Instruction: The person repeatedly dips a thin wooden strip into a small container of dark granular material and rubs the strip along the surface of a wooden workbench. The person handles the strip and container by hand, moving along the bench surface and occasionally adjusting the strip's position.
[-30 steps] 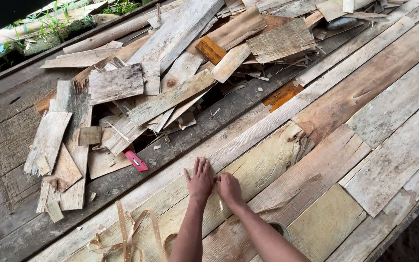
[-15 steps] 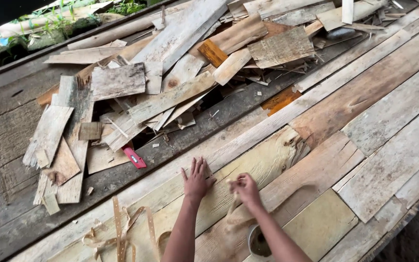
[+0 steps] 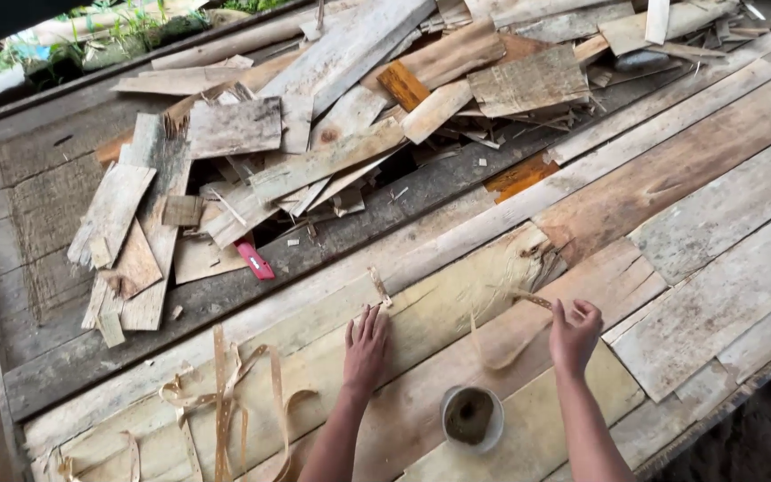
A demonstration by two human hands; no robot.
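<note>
— How much room is there on that bench?

— The wooden platform [image 3: 716, 223] runs off at the near right edge, where it drops to dark ground. Close to the hands the boards are mostly bare; the pile of scrap boards [image 3: 314, 152] fills the far left side, well apart from both hands.

— Any packages or labels?

— None I can make out. Only a small pink-red flat piece [image 3: 254, 261] at the foot of the pile, and a round pale cup [image 3: 472, 418] with something dark inside, standing between the forearms.

— And the hands?

— The left hand [image 3: 366, 348] lies flat and open on the pale veneer sheet [image 3: 439, 312], holding nothing. The right hand [image 3: 575, 335] is pinched around a thin wood strip [image 3: 501, 344] that curls from the fingers down to the sheet, just right of the left hand. Loose curled strips [image 3: 225, 393] lie near the left edge.
</note>
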